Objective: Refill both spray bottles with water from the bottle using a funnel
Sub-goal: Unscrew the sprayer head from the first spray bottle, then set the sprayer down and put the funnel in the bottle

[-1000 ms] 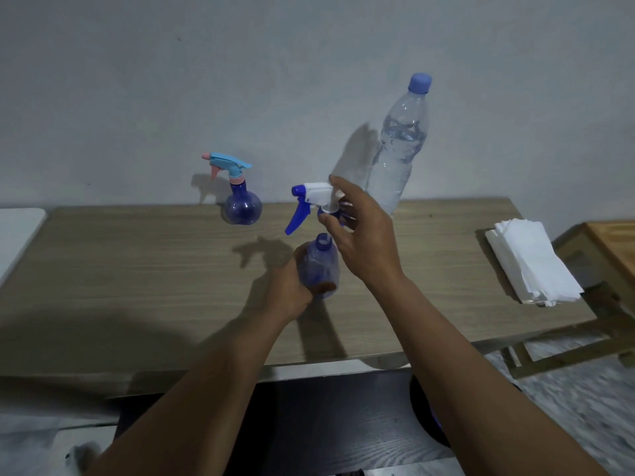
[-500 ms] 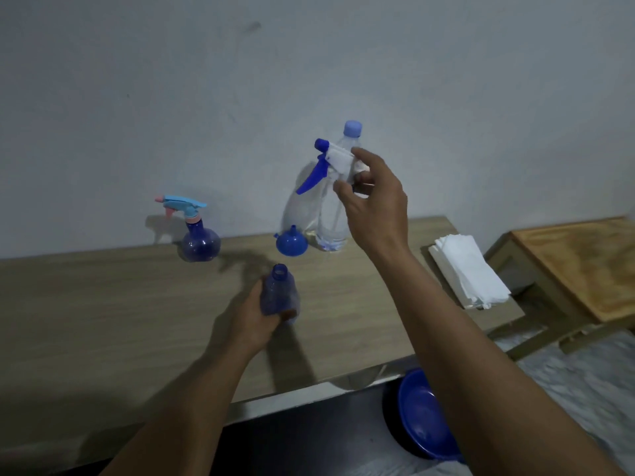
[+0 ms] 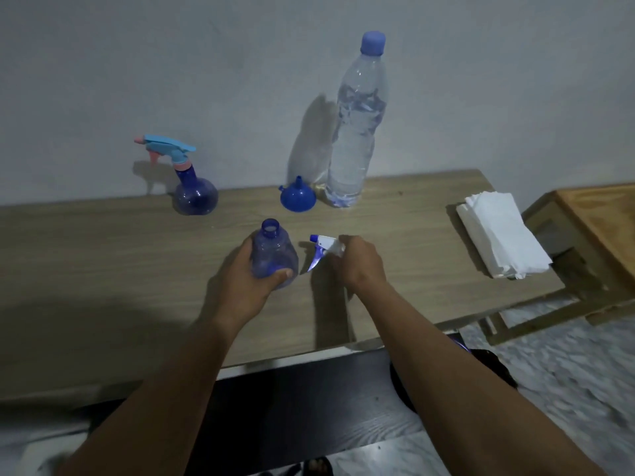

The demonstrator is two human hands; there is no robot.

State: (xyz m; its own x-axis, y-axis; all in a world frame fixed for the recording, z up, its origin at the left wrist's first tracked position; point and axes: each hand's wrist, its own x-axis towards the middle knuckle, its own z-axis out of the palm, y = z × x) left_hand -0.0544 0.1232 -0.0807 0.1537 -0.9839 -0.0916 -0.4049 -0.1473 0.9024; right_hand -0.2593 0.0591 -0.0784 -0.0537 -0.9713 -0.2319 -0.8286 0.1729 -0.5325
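We noted the left hand (image 3: 247, 285) curled round the uncapped spray bottle (image 3: 273, 250) and the right hand (image 3: 359, 264) pinching its trigger head (image 3: 324, 244) just beside that grip (low over the table (image 3: 103, 255)), so releasing either carelessly to reach the funnel (image 3: 298, 198) beyond could have toppled the light bottle.

There are two spray bottles: a capped spray bottle (image 3: 195, 197) at the left of centre and an open spray bottle (image 3: 271, 252) in the middle. One loose spray head (image 3: 324, 243) is just to its right. One funnel (image 3: 297, 199) and one water bottle (image 3: 354, 139) stand in the upper middle. One stack of napkins (image 3: 498, 231) lies at the right. There are two tables: a long table (image 3: 103, 255) across the frame and a small table (image 3: 598, 214) at the right edge. There are two hands, the left hand (image 3: 245, 286) and the right hand (image 3: 357, 266), in the middle.
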